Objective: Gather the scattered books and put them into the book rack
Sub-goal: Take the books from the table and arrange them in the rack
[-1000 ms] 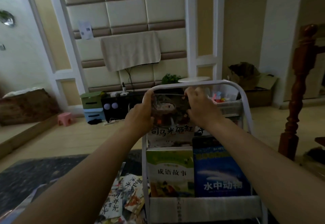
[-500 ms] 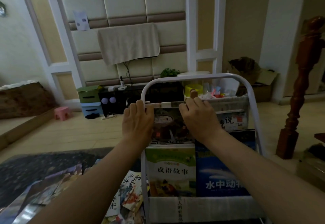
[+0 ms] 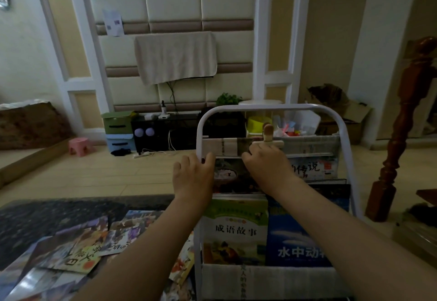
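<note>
Left hand [image 3: 192, 177] and right hand [image 3: 264, 166] are gripping a dark-covered book [image 3: 228, 175] at its upper corners, fingers curled. The book is standing between them in the white book rack [image 3: 260, 107], behind the front row. Scattered books [image 3: 78, 248] are lying on the rug [image 3: 35, 218], lower left.

Books [image 3: 235, 229] upright in white rack [image 3: 260, 107], others [image 3: 78, 251] scattered alongside

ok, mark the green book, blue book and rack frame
green book [image 3: 235, 229], head view, middle of front cover
blue book [image 3: 293, 234], head view, front cover above the title
rack frame [image 3: 260, 107], head view, top bar
</note>
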`<state>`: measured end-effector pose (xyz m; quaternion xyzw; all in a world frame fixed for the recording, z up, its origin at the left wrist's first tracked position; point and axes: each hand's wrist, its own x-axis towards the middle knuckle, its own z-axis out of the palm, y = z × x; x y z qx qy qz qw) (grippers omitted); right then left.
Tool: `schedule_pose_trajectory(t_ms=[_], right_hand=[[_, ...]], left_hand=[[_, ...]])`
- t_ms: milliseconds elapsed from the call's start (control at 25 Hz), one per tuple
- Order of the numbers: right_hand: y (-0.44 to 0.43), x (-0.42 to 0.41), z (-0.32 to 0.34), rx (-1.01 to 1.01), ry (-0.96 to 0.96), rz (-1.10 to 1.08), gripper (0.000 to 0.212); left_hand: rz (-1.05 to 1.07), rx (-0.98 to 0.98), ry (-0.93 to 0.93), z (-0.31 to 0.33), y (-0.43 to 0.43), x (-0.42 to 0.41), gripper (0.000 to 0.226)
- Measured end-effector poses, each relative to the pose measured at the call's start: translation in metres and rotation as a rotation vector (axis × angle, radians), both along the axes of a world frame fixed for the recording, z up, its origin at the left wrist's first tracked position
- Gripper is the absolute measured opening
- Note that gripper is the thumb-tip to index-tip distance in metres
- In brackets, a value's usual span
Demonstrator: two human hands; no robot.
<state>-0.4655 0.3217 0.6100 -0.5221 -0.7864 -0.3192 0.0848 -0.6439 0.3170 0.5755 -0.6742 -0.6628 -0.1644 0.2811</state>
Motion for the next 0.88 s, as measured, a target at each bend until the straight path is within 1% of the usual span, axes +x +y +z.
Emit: schedule_pose_trajectory(t_ms=[200,240,320,400,520,600,680,760,880], right_hand=[[-0.003,0.000,0.003,-0.019,0.046,0.012,0.024],[-0.003,0.000,0.003,-0.025,0.057,0.006,0.023],[-0.002,0.002,0.001,-0.044,0.087,-0.005,0.021],[-0.002,0.006,0.003,-0.067,0.112,0.017,0.019],[-0.007,0.004,0.013,-0.100,0.132,0.015,0.022],[-0.017,-0.013,0.017,-0.081,0.185,0.025,0.025],[-0.035,-0.041,0.013,-0.115,0.229,0.094,0.026],[-0.053,-0.074,0.001,-0.143,0.231,0.197,0.026],[-0.071,-0.121,-0.023,-0.132,0.183,0.304,0.019]], left_hand=[[-0.038,-0.049,-0.077,-0.003,0.000,-0.003,0.039],[-0.057,-0.060,-0.107,-0.003,0.000,-0.004,0.038],[-0.126,-0.078,-0.225,-0.003,-0.003,-0.010,0.036],[-0.200,-0.125,-0.354,-0.002,-0.009,-0.021,0.044],[-0.267,-0.127,-0.433,0.000,-0.026,-0.041,0.061],[-0.271,-0.089,-0.479,-0.001,-0.041,-0.057,0.063],[-0.250,-0.066,-0.479,-0.011,-0.056,-0.076,0.062],[-0.228,-0.091,-0.457,-0.029,-0.070,-0.099,0.060],[-0.159,-0.179,-0.494,-0.057,-0.087,-0.136,0.060]])
